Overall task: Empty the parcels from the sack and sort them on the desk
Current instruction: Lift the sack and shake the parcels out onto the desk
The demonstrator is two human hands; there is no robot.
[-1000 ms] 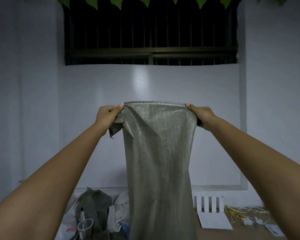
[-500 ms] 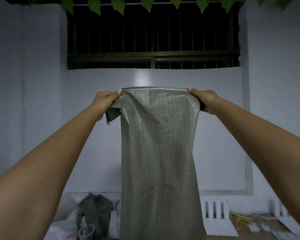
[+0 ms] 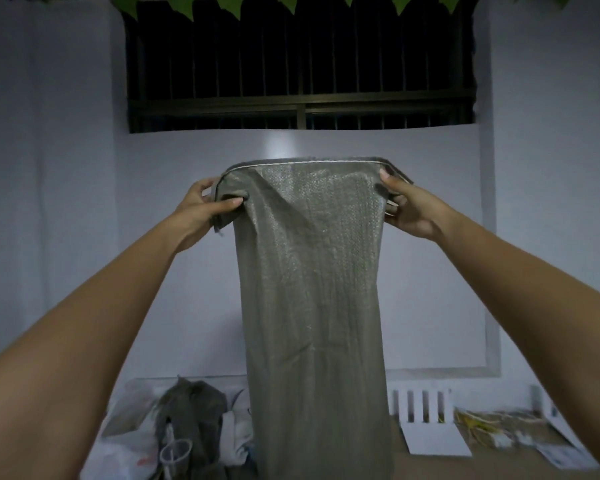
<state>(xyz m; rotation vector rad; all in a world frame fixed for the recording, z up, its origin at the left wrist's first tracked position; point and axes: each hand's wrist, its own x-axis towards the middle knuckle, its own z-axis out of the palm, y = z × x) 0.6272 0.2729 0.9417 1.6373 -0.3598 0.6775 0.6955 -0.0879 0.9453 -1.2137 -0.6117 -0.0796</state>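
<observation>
A person's two bare arms reach up and forward, holding a grey-green woven sack point(image 3: 310, 289) in the air against a pale wall. On the left, the left hand point(image 3: 201, 207) grips one top corner of the sack, its thumb pressed over the bunched fabric and its fingers point(image 3: 205, 185) curled behind the seam. The sack hangs straight down from its stitched top edge as a long, limp tube, and its bottom end reaches down to the worktop point(image 3: 447, 467) at the lower edge of the view. On the right, the right hand point(image 3: 407, 207) pinches the other top corner, thumb in front and fingers hidden behind the cloth. Low on the left, behind the sack, sits a heap of white plastic bags point(image 3: 129, 441), a dark crumpled bag point(image 3: 193, 408) and a clear plastic cup point(image 3: 175, 453). Low on the right lie a white sheet point(image 3: 435, 439) and flat printed packets point(image 3: 506, 429). Above is a dark barred window point(image 3: 300, 60) with green leaves point(image 3: 184, 3) hanging along its top.
</observation>
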